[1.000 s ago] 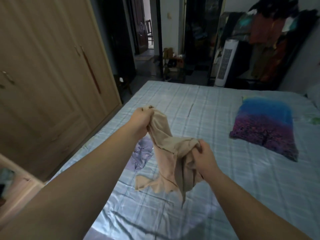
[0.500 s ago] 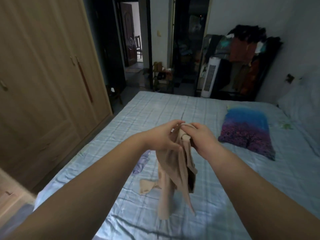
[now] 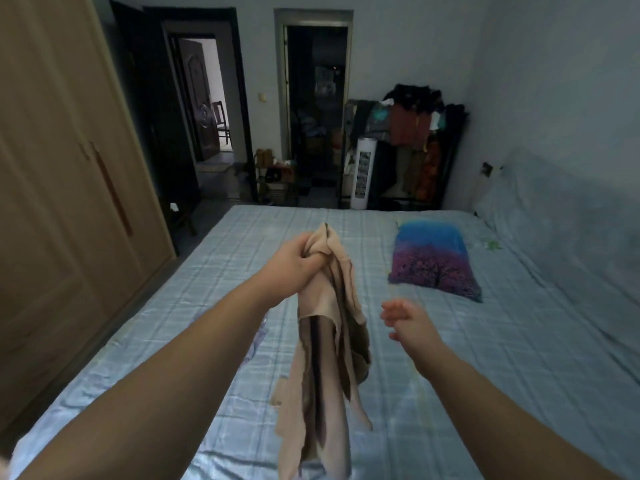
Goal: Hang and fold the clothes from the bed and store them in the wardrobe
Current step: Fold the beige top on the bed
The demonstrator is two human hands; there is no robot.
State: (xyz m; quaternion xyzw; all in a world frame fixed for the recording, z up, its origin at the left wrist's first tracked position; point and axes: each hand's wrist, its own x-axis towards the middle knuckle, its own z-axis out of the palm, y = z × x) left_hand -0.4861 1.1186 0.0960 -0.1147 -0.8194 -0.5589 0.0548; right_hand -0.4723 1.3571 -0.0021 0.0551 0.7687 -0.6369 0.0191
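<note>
My left hand grips the top of the beige garment, fingers curled round the bunched cloth, so it hangs in folds above the bed. My right hand holds nothing, its fingers loosely spread near the garment but apart from it. The wardrobe stands closed on my left. A blue-and-purple pillow lies farther up the bed.

Pale walls are enclosing a dim room. Daylight is showing through the left doorway, while the right doorway is lying dark. A white tower fan is standing beside a loaded clothes rack past the far edge of the bed.
</note>
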